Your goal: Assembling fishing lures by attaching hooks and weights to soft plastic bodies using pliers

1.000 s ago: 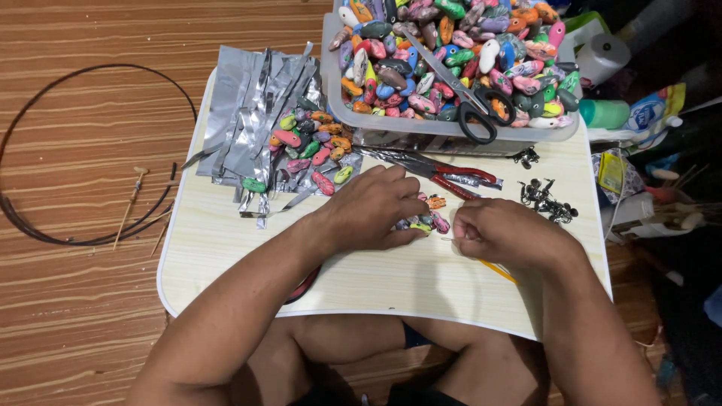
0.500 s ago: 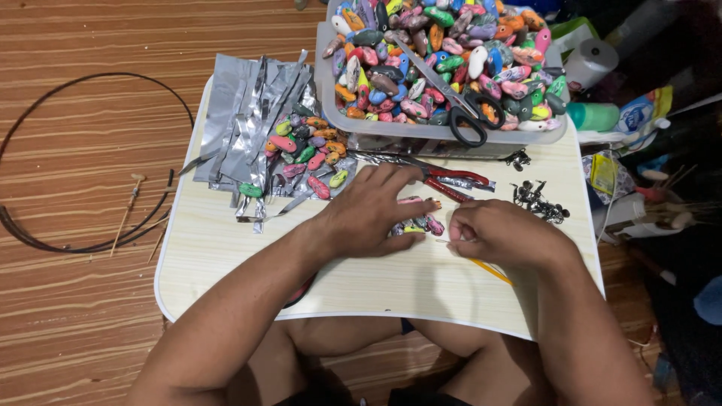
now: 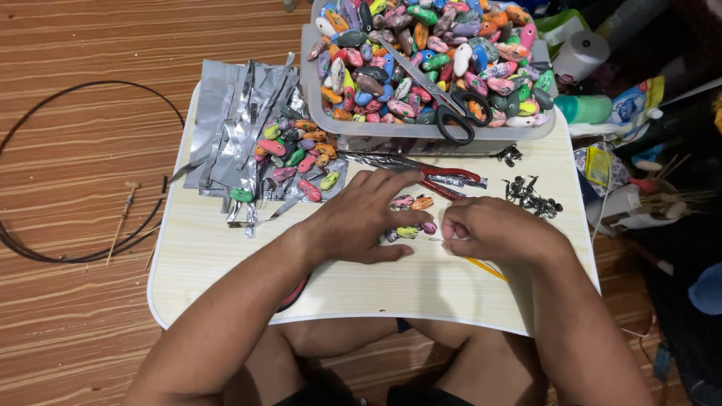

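Your left hand (image 3: 368, 218) has slid slightly, fingers spread flat over the small painted lures (image 3: 410, 214) mid-table (image 3: 226, 263). Your right hand (image 3: 489, 229) stays clenched beside them, pinching something I cannot tell.

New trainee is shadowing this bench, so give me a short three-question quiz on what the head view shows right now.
1. True or false: the scissors lie on the heap inside the grey bin.
2. What is the left hand resting beside: A) the small cluster of painted lures, B) the black wire loop, C) the white roll?
3. What colour are the handles of the pliers just beyond the hands?

Key:
1. True.
2. A; the right hand is pinched close by, and what it grips is too small to tell.
3. Red.
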